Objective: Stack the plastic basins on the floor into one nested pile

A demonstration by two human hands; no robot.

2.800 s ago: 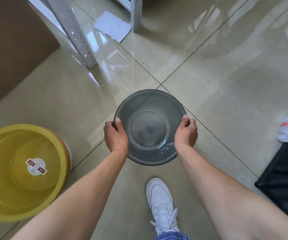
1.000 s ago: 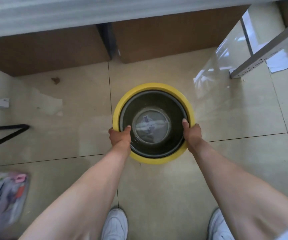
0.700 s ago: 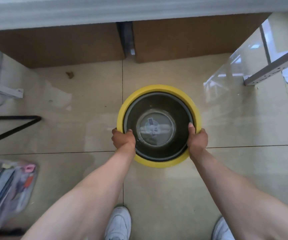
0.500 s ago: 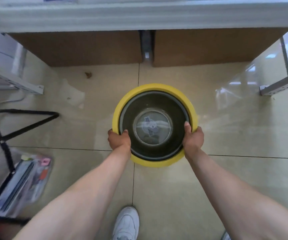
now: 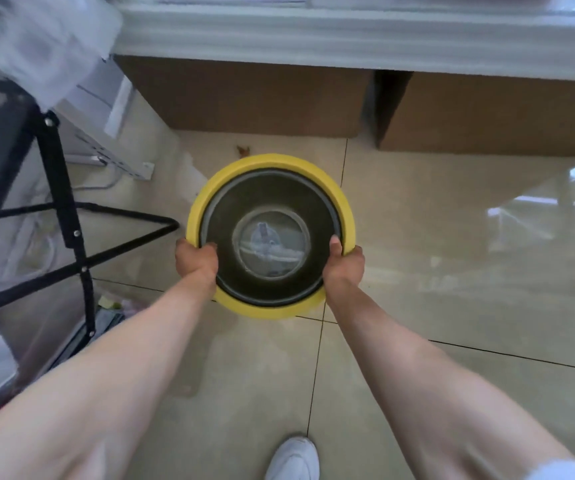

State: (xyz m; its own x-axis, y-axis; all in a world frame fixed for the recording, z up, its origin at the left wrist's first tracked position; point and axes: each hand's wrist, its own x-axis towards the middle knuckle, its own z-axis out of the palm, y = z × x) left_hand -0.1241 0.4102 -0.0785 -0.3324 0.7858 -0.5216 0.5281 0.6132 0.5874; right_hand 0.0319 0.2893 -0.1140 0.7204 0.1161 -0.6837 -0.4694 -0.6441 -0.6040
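Note:
A dark see-through grey basin (image 5: 230, 230) sits nested inside a larger yellow basin (image 5: 265, 164), and only the yellow rim shows around it. A label shows faintly through the grey bottom. My left hand (image 5: 196, 261) grips the left rim of the pair, thumb over the edge. On the right rim my right hand (image 5: 345, 266) holds the same way. The nested pair is held out in front of me above the tiled floor (image 5: 452, 237).
Two brown cardboard boxes (image 5: 255, 98) stand under a white ledge straight ahead. A black folding frame (image 5: 71, 216) and a white perforated rail (image 5: 106, 157) are at the left. Papers lie on the floor below the frame. My white shoe (image 5: 293, 459) is at the bottom.
The grey basin, carried alone 2.8 s ago, now rests inside the yellow one. Over the last second the view has swung left, bringing the black frame closer; both hands keep their grip.

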